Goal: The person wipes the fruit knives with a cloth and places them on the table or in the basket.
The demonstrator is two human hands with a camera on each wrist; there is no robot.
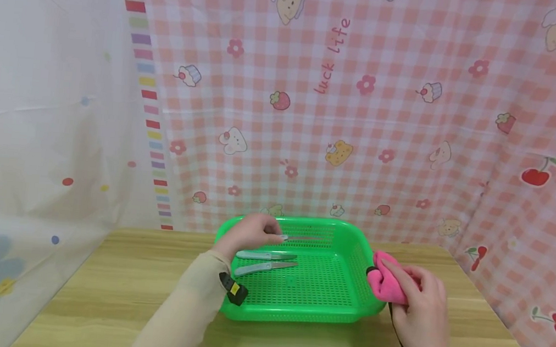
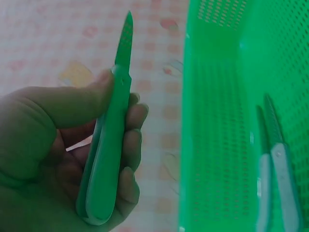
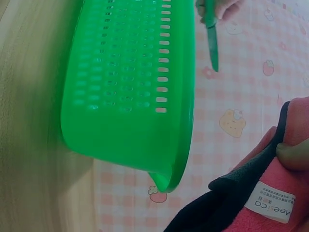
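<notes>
My left hand (image 1: 251, 232) grips a small knife (image 2: 108, 150) by its handle, thumb near the base of the blade. In the head view the hand is over the back left of a green plastic basket (image 1: 303, 311), with the blade pointing right. Two more knives (image 1: 257, 255) (image 1: 262, 268) with pale handles lie side by side inside the basket. My right hand (image 1: 423, 302) holds a folded pink cloth (image 1: 387, 282) at the basket's right end. In the right wrist view, the cloth has a black edge and a white label (image 3: 271, 201).
The basket has slotted walls and stands on a wood-grain table (image 1: 140, 271). A pink checked curtain (image 1: 313, 116) hangs behind, with a white patterned curtain (image 1: 52, 93) at the left. A black strap (image 1: 399, 344) hangs beside my right hand.
</notes>
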